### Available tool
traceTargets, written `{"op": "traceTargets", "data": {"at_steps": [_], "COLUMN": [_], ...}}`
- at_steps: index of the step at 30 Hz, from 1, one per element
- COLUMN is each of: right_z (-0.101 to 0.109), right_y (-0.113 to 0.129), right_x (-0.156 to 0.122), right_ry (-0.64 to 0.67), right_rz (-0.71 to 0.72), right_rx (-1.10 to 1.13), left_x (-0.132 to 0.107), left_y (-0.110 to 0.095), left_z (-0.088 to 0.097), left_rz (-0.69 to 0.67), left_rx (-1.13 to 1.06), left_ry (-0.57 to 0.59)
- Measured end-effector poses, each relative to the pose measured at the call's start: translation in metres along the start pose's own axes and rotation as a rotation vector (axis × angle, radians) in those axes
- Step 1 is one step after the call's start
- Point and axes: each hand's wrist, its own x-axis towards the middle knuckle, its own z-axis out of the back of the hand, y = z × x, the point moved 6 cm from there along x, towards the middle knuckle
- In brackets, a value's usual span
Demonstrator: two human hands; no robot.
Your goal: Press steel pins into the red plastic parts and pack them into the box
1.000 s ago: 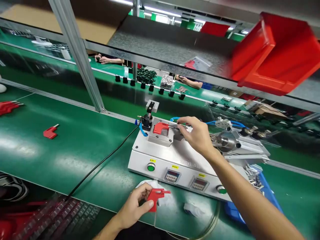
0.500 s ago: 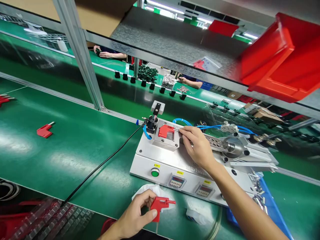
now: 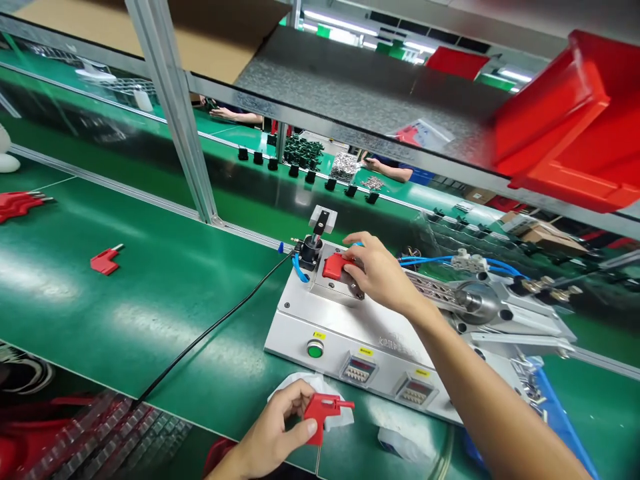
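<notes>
My left hand (image 3: 273,430) is closed on a red gun-shaped plastic part (image 3: 316,421) in front of the machine, a thin red stem pointing right. Farther back, my right hand (image 3: 383,275) has its thumb and fingers around a second red plastic part (image 3: 332,266) at the metal fixture block (image 3: 327,287). That part's right end is hidden by my fingers, and I cannot tell if it is seated or slightly raised. The block sits on a silver bench machine (image 3: 320,313) with a green button (image 3: 315,349) and two small counters. A black clamp (image 3: 312,248) stands at the block's left.
A red part with a metal pin (image 3: 106,260) lies on the green table (image 3: 200,280), with several more (image 3: 20,205) far left. A black cable (image 3: 210,325) crosses the table. A blue tray (image 3: 565,420) holds metal pins. A red bin (image 3: 560,133) overhangs at upper right. Co-workers' hands (image 3: 225,113) show beyond.
My right hand has moved from the metal pin at the fixture's right side onto the red part there. My left hand still holds its red part. The view has shifted slightly.
</notes>
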Motion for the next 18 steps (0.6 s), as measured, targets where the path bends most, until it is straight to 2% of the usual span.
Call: {"op": "traceTargets", "data": {"at_steps": [4,5,7,10,13,15,18], "right_z": [0.041,0.050,0.059,0.053,0.038,0.025,0.013], "right_y": [-0.001,0.000,0.008,0.019,0.009,-0.001,-0.010], "right_x": [-0.002,-0.008,-0.028,-0.077,-0.120,-0.135,-0.139], "right_ry": [-0.314,-0.354,-0.331,-0.229,-0.200,-0.189,-0.206], "right_rz": [-0.032,-0.036,-0.014,0.029,0.011,0.007,0.016], "right_rx": [0.166,0.199,0.212,0.135,0.076,0.053,0.046], "left_x": [-0.002,-0.003,-0.004,-0.004,-0.002,0.000,0.001], "left_y": [0.001,0.003,0.006,0.009,0.008,0.006,0.006], "left_z": [0.000,0.001,0.001,0.002,0.003,0.003,0.001], "left_rz": [-0.003,-0.001,0.006,0.012,0.006,-0.007,-0.007], "left_rx": [0.029,0.039,0.044,0.036,0.059,0.077,0.098], "left_ry": [-0.033,-0.040,-0.050,-0.038,-0.031,-0.034,-0.021]}}
